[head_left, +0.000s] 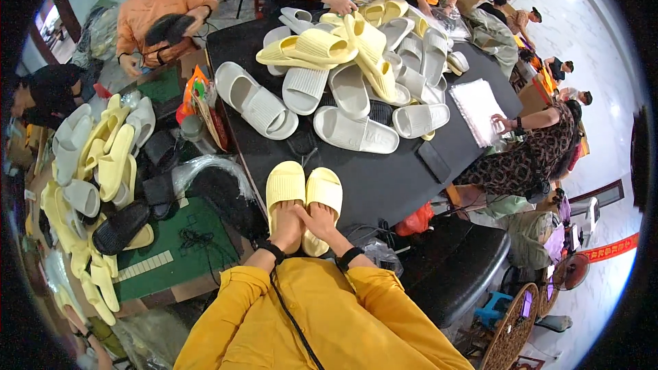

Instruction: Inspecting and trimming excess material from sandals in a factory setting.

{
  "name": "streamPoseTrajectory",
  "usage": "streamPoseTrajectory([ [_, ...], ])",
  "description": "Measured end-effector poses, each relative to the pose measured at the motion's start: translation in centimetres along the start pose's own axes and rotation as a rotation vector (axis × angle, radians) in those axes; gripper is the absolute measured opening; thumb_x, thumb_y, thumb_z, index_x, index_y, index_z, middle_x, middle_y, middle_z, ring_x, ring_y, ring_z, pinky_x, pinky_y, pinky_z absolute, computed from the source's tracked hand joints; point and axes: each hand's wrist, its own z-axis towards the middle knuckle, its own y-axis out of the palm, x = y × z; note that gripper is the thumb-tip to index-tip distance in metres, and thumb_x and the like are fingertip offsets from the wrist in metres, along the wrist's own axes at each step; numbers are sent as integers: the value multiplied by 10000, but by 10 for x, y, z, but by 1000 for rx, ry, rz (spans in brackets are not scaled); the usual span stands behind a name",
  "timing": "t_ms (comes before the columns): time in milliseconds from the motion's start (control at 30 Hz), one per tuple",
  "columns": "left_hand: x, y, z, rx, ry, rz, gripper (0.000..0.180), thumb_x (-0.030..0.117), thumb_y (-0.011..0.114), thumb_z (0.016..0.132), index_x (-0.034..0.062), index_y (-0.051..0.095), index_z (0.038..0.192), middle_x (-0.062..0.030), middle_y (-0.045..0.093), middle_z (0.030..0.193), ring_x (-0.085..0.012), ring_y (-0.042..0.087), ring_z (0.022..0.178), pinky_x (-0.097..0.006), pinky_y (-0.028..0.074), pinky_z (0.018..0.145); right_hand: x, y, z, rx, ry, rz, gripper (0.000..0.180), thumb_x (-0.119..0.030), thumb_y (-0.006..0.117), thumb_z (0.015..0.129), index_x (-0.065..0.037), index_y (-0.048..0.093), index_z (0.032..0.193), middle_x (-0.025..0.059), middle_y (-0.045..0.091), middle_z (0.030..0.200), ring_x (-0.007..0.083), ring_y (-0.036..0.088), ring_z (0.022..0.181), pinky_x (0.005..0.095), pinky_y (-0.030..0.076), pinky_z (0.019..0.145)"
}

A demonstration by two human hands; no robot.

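A pair of pale yellow slide slippers is held at the near edge of the black table. My left hand [287, 225] grips the left slipper [285, 179], its fingers at the opening under the ribbed strap. On the right slipper [324, 188], my right hand [319, 221] has its fingers at the strap opening, with the thumb side near my left hand. The two slippers sit side by side, toes pointing away from me. Fingertips of both hands are partly hidden by the straps.
A heap of grey and yellow slippers [360, 62] covers the table's [356, 188] far part. White sheets [475, 111] and a dark phone-like slab [433, 162] lie at right. More slippers [113, 157] crowd the green-topped left table [205, 240]. Several people work around.
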Motion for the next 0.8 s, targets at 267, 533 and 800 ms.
streamPoseTrajectory([
  [267,0,-5,3,-96,-18,46,403,191,627,746,-9,554,1088,-192,554,1106,-361,485,1076,-487,353,911,-2,-15,-4,-89,-46,83,630,-489,496,910,76,482,1189,292,513,1208,439,447,1172,495,324,1009],
  [533,-8,-22,17,-178,-43,148,366,284,594,840,-40,632,1006,-205,612,1072,-336,521,1078,-451,354,957,-15,-35,-49,88,-418,185,505,-181,608,870,26,438,1298,258,536,1217,363,499,1167,422,405,953],
  [800,-23,-18,-1,-136,55,75,347,243,613,831,-54,631,1010,-192,576,1130,-337,472,1135,-473,308,999,-16,-70,13,227,-221,305,131,-60,578,853,5,662,931,156,661,847,255,656,710,350,517,635],
])
